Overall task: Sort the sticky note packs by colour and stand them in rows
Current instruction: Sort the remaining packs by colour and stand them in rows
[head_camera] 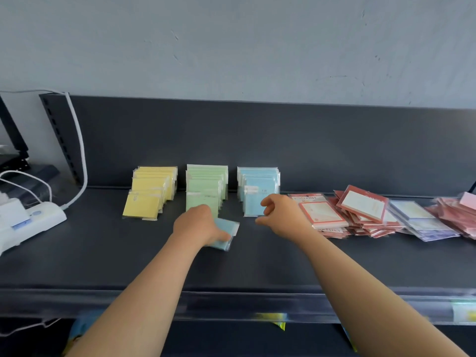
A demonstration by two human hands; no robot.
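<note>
A dark shelf (103,253) holds three rows of sticky note packs standing against its back panel: a yellow row (152,191) on the left, a green row (206,184) in the middle and a blue row (257,186) to the right, each apart from the next. The left hand (199,224) grips a blue pack (229,228) low over the shelf, just in front of the green row. The right hand (279,212) hovers at the front of the blue row, fingers loosely curled and holding nothing. Further right lies a loose heap of red packs (360,210) and lilac packs (417,220). A white power strip (33,222) sits at the far left.
</note>
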